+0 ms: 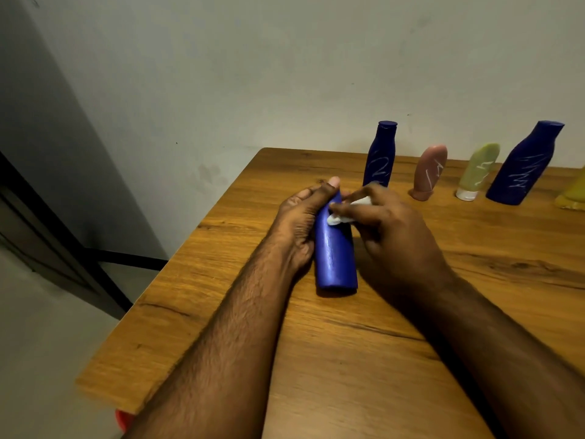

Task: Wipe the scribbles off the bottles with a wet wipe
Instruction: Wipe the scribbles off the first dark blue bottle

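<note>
Centrally in the frame, a blue bottle (335, 251) lies on its side on the wooden table (221, 299), base toward the camera, neck pointing away. Left hand (300, 217) wraps its left flank, fingers curled round the upper body, thumb tip showing above the neck end. Right hand (392, 229) pinches a bunched white wipe (340, 217) between thumb and forefingers; wipe pressed on the bottle's upper part, near the neck. Faint pale marks run down the bottle's lit face; whether scribble or glare, cannot tell.

Upper right of frame, along the table's far edge by the wall (285, 74), a row stands upright, well apart from the hands: a slim blue bottle (380, 153) with white scribbles, just behind the right hand's fingers; a pink tube (430, 172), scribbled, cap down; a green tube (478, 172) on a white cap, scribbled; a large blue bottle (525, 166) with white zigzags. At the right edge, a yellow item (574, 194), mostly cut off.

Lower left, under the table edge, a bit of red thing (124, 419).
</note>
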